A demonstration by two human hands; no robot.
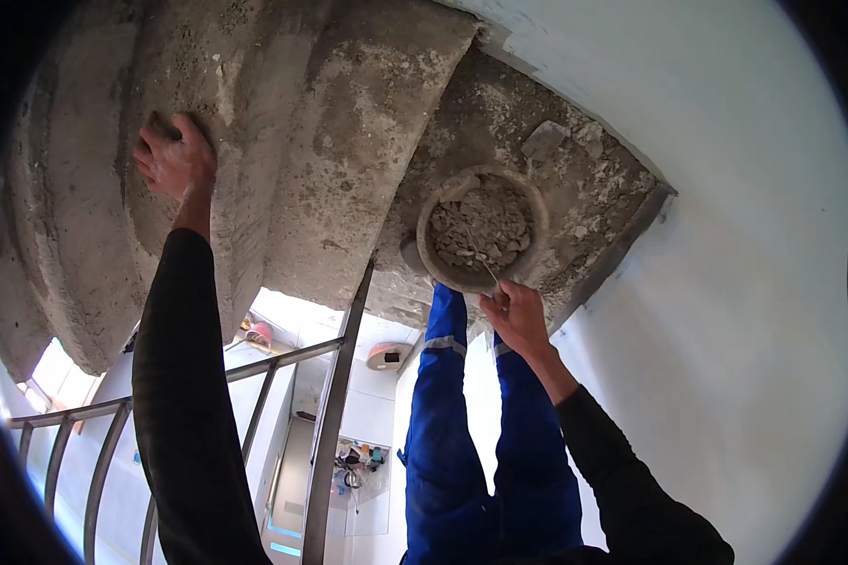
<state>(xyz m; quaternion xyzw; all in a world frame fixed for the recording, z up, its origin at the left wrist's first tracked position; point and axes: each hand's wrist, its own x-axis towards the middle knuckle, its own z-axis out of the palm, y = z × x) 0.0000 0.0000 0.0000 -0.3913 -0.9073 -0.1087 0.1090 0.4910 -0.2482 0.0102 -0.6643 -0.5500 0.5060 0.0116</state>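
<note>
A round, dust-coated bucket (428,252) stands on the landing in front of my legs. Broken mortar and rubble (481,221) fill much of it. My right hand (518,318) is closed at the bucket's near rim, around a tool with a thin metal shank (490,270). The far end of that tool is lost among the rubble. Out to the left, my left hand (177,158) rests on a rough concrete step (240,151), its fingers curled. A dark grey shape shows between those fingers; I cannot make out what it is.
Loose debris and a flat shard (545,139) lie beyond the bucket, near the white wall (725,235). A metal railing (334,405) runs at lower left. Past it, a floor far below holds scattered items (358,461) and a round reddish object (386,356).
</note>
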